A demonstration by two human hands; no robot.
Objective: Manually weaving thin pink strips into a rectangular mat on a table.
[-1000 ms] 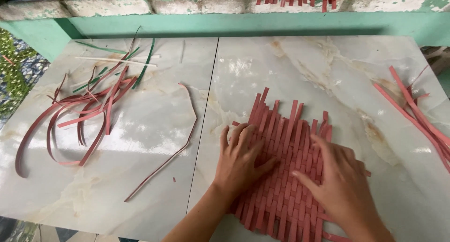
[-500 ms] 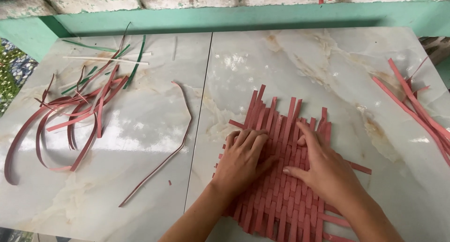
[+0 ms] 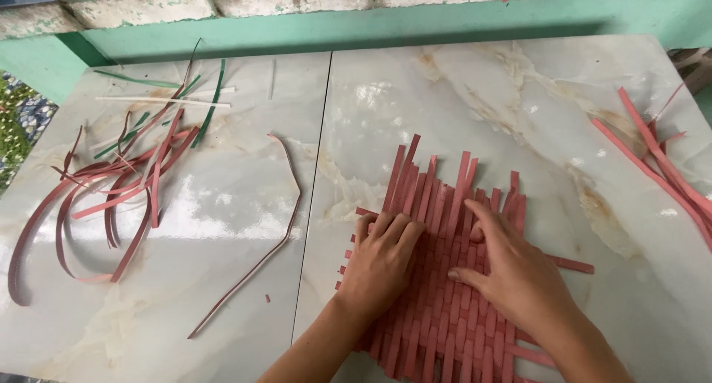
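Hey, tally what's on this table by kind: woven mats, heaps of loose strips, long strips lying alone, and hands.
Woven red mat: 1
Heaps of loose strips: 2, left heap, right heap
Lone long red strip: 1
Hands on the mat: 2, left hand, right hand
Total: 6

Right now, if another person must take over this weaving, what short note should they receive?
Left hand: flat on the left part of the red woven mat, fingers curled at its edge, no grip on any strip.
Right hand: flat on the mat's middle, fingers spread, pressing it down.
The mat lies on the marble table, with loose strip ends sticking out at the far edge.
Spare strips: a red and green pile at far left, one long bent red strip beside the mat, more red strips at right.
Done: the mat's centre is woven.
Left: the sticking-out ends are unwoven.
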